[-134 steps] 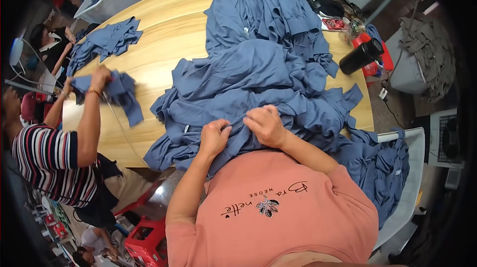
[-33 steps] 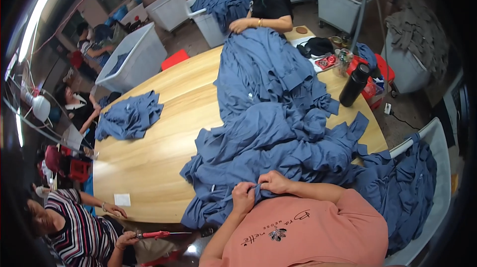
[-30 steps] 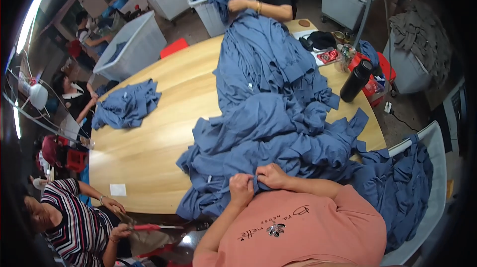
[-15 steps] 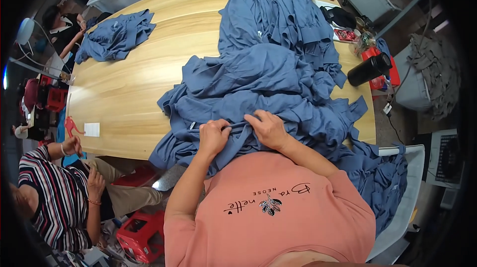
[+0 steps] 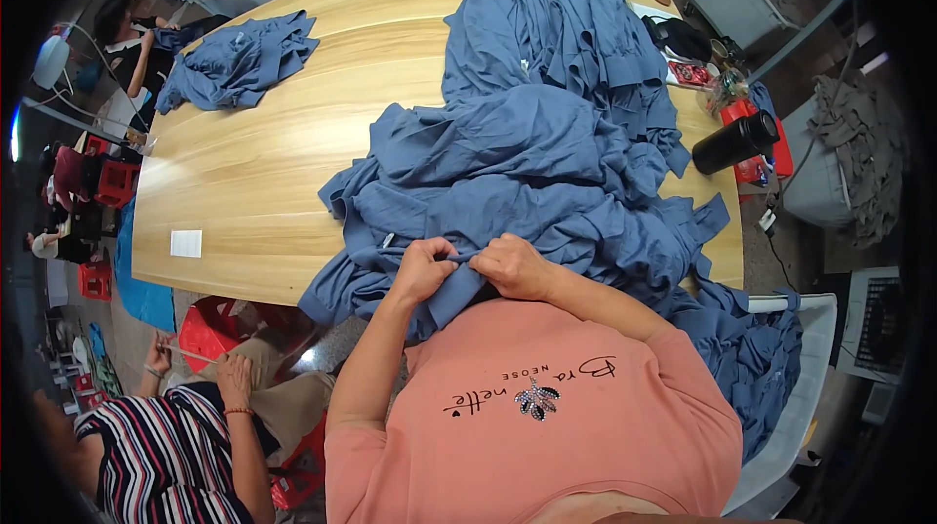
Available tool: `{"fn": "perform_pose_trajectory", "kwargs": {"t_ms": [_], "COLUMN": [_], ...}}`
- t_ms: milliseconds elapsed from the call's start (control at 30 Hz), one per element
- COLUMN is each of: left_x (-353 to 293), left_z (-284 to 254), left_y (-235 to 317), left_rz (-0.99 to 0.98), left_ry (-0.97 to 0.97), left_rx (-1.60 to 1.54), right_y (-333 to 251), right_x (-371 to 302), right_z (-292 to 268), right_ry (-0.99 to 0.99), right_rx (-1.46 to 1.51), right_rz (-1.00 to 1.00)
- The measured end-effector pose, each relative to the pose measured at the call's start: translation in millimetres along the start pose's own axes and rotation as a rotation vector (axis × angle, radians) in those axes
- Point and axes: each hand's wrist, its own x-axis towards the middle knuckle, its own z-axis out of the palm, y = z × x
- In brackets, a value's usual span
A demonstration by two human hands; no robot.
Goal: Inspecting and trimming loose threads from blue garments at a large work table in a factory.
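A grey-blue garment lies bunched at the table's near edge, part of a large heap of the same cloth. My left hand pinches a fold of it between thumb and fingers. Close by on the right, my right hand has its fingers curled down and closed on the same garment. A narrow strip of cloth runs between the two hands. Just beyond my left hand a small white label shows on the fabric. The fingertips of my right hand are partly hidden.
A wooden table bears a smaller blue pile, a white paper and a black bottle. A white bin with blue garments stands at my right. A person in a striped top sits close on my left.
My right hand has shifted slightly left and its fingers have closed on the cloth. The striped-top person has lowered their hands from the table's edge. The view has shifted a little.
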Motion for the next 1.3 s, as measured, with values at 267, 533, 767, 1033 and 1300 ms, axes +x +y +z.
{"fn": "perform_pose_trajectory", "kwargs": {"t_ms": [267, 533, 767, 1033, 1300], "left_x": [2, 4, -1, -12, -16], "left_z": [7, 15, 20, 24, 35], "left_y": [11, 8, 7, -1, -1], "left_rz": [-0.136, -0.176, -0.118, 0.021, 0.208], "left_ry": [-0.130, -0.235, -0.145, -0.094, 0.212], "left_rx": [-0.357, -0.551, -0.508, -0.474, -0.213], "right_y": [-7, -6, -4, -4, -6], "right_x": [2, 2, -5, -7, -6], "right_z": [-12, -10, -3, 1, 4], "right_ry": [0.110, 0.220, 0.128, 0.090, 0.169], "right_rx": [-0.020, -0.033, -0.014, 0.226, 0.308], "right_rz": [-0.183, -0.194, -0.069, 0.226, 0.319]}}
